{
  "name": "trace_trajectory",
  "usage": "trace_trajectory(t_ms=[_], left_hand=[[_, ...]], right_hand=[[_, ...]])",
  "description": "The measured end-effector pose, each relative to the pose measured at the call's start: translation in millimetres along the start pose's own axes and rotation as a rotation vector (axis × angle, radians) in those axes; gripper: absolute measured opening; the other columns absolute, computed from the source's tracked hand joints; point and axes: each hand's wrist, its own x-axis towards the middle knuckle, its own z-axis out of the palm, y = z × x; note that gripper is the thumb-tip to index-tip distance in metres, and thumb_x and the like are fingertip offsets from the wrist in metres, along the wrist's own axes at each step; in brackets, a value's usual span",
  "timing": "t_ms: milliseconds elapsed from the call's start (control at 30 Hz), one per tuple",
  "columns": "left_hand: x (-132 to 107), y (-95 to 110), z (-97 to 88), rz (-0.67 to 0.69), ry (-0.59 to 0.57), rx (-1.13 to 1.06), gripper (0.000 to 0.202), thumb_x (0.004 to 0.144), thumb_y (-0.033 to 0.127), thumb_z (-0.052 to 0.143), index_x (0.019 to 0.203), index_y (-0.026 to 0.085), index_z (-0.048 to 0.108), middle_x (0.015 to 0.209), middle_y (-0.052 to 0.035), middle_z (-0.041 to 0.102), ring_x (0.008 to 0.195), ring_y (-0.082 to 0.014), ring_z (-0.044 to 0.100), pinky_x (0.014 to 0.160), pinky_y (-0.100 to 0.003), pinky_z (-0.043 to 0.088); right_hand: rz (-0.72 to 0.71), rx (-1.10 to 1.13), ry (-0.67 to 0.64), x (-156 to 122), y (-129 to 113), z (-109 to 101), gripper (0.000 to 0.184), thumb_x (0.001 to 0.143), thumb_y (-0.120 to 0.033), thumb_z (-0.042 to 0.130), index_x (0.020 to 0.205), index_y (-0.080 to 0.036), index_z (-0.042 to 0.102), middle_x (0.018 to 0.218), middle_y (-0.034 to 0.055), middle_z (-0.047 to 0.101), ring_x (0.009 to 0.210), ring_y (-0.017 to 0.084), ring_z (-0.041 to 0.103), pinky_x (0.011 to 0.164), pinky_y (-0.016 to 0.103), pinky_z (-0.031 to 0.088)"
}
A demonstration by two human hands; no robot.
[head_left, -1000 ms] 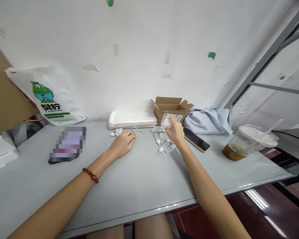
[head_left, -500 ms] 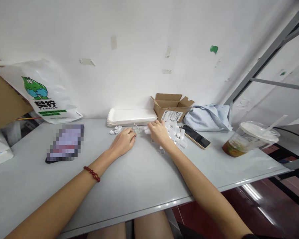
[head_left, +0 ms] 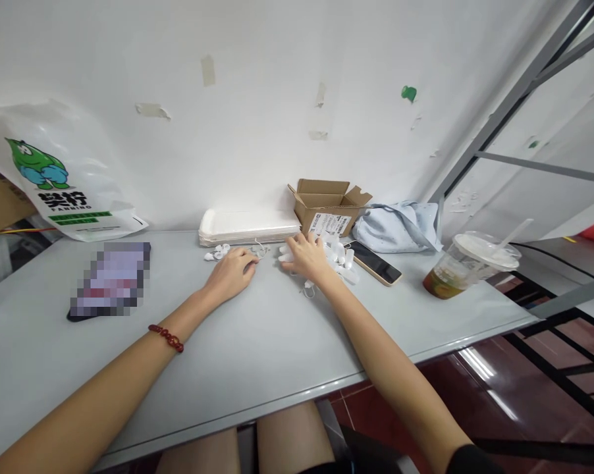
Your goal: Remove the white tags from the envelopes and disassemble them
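My left hand (head_left: pixel 232 273) rests low on the table, fingers bent and pressed together, the thumb side toward the right. Just past its fingertips is a thin white cord (head_left: pixel 260 246); whether the fingers hold the cord or something small cannot be seen. Beside its knuckles lies a small cluster of white pieces (head_left: pixel 218 251). My right hand (head_left: pixel 307 257) lies palm down with fingers spread over the near-left part of a pile of white and translucent plastic pieces (head_left: pixel 345 271), some with thin cords. The hand covers part of the pile.
Behind the hands are a stack of white sheets or bags (head_left: pixel 247 227) and an open cardboard box (head_left: pixel 324 207). Rightward are a phone (head_left: pixel 376 263), a pale blue cloth bag (head_left: pixel 400 227) and a tilted drink cup (head_left: pixel 467 263). A blurred-out phone-like item (head_left: pixel 112 280) and white bag (head_left: pixel 74 178) are left.
The whole view has shifted slightly, moving the scene leftward. My right hand's fingers are more spread over the pile than before; my left hand stays near the cord.
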Motion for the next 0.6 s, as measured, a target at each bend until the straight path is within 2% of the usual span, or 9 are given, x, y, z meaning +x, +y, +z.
trace_trajectory(t_ms=[133, 267, 367, 433, 467, 533, 600], left_hand=[[0, -1, -0.4, -0.021, -0.004, 0.003, 0.028, 0.082, 0.021, 0.042, 0.094, 0.015, 0.067, 0.096, -0.0085, 0.063, 0.093, -0.0238, 0.056, 0.083, -0.038, 0.047], [1, -1, -0.6, -0.007, 0.003, 0.003, 0.028, 0.082, 0.022, 0.042, 0.093, 0.017, 0.067, 0.095, -0.0077, 0.063, 0.093, -0.0234, 0.056, 0.083, -0.038, 0.047], [0, -2, -0.7, 0.007, 0.009, -0.002, 0.028, 0.082, 0.021, 0.042, 0.093, 0.017, 0.067, 0.095, -0.0077, 0.064, 0.093, -0.0234, 0.056, 0.081, -0.038, 0.048], [0, -1, -0.7, 0.014, 0.016, -0.005, 0.028, 0.082, 0.02, 0.041, 0.092, 0.017, 0.067, 0.095, -0.0077, 0.064, 0.093, -0.0232, 0.056, 0.082, -0.039, 0.048], [0, -1, -0.7, 0.016, 0.02, -0.009, 0.027, 0.082, 0.02, 0.042, 0.092, 0.018, 0.067, 0.094, -0.0077, 0.064, 0.092, -0.0231, 0.056, 0.082, -0.039, 0.048], [0, -1, -0.6, 0.016, 0.024, -0.017, 0.027, 0.082, 0.019, 0.042, 0.091, 0.018, 0.067, 0.094, -0.0079, 0.064, 0.093, -0.023, 0.056, 0.083, -0.039, 0.048], [0, -1, -0.5, 0.01, 0.017, -0.02, 0.027, 0.082, 0.019, 0.042, 0.091, 0.016, 0.067, 0.095, -0.0087, 0.064, 0.094, -0.0235, 0.056, 0.084, -0.04, 0.047]], right_hand=[[-0.064, 0.046, -0.037, -8, 2, -5, 0.058, 0.074, -0.054, 0.058, 0.123, -0.024, 0.052, 0.128, 0.0134, 0.048, 0.117, 0.036, 0.038, 0.091, 0.051, 0.031], [-0.1, 0.087, -0.085, -14, 2, -9, 0.062, 0.073, -0.057, 0.057, 0.126, -0.025, 0.051, 0.128, 0.0138, 0.048, 0.119, 0.036, 0.037, 0.095, 0.055, 0.027], [-0.119, 0.187, -0.088, -14, 4, -13, 0.066, 0.073, -0.061, 0.057, 0.127, -0.024, 0.05, 0.127, 0.0143, 0.049, 0.119, 0.035, 0.039, 0.095, 0.055, 0.029], [-0.098, 0.314, -0.041, -11, 12, -19, 0.063, 0.077, -0.061, 0.053, 0.128, -0.024, 0.049, 0.126, 0.0127, 0.051, 0.118, 0.032, 0.042, 0.095, 0.051, 0.031], [-0.079, 0.384, -0.005, -9, 19, -22, 0.057, 0.081, -0.057, 0.05, 0.126, -0.023, 0.05, 0.124, 0.0117, 0.052, 0.116, 0.03, 0.044, 0.094, 0.047, 0.033], [-0.044, 0.495, 0.077, -5, 41, -28, 0.041, 0.088, -0.041, 0.043, 0.121, -0.019, 0.053, 0.119, 0.0106, 0.056, 0.11, 0.023, 0.049, 0.093, 0.038, 0.036], [-0.069, 0.489, 0.086, -3, 70, -33, 0.034, 0.085, -0.021, 0.043, 0.115, -0.014, 0.057, 0.111, 0.0103, 0.059, 0.104, 0.02, 0.053, 0.09, 0.033, 0.038]])
